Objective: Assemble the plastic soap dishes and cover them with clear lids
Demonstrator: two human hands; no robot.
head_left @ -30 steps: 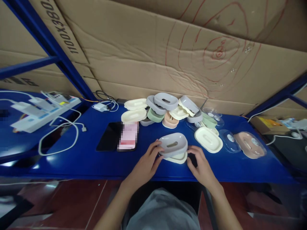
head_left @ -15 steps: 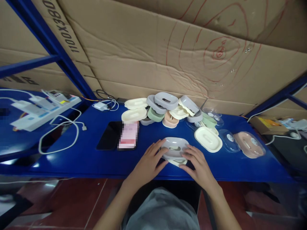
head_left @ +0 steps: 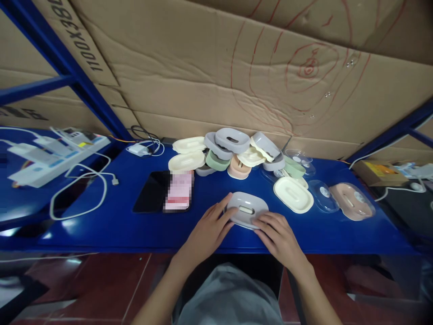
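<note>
A grey oval soap dish [head_left: 241, 198] with a slot in its middle lies near the table's front edge. Through the slot shows a cream-coloured piece [head_left: 246, 209] underneath. My left hand [head_left: 214, 223] grips the dish's left end, fingers on the rim and thumb at the lower side. On its right end, my right hand [head_left: 275, 230] presses with the fingers on top and the thumb at the front edge. Just to the right lies a cream oval tray [head_left: 293, 195], apart from my hands.
Several grey, green, cream and peach dish parts [head_left: 233, 140] are heaped at the back. Clear plastic lids [head_left: 324, 197] and a pink dish [head_left: 352, 201] lie right. A phone [head_left: 178, 192], a black slab [head_left: 151, 192] and a power strip [head_left: 61, 160] with cables are left.
The grey dish has settled down over the cream piece, whose front edge no longer sticks out below. My right hand has shifted slightly towards the dish's front right edge.
</note>
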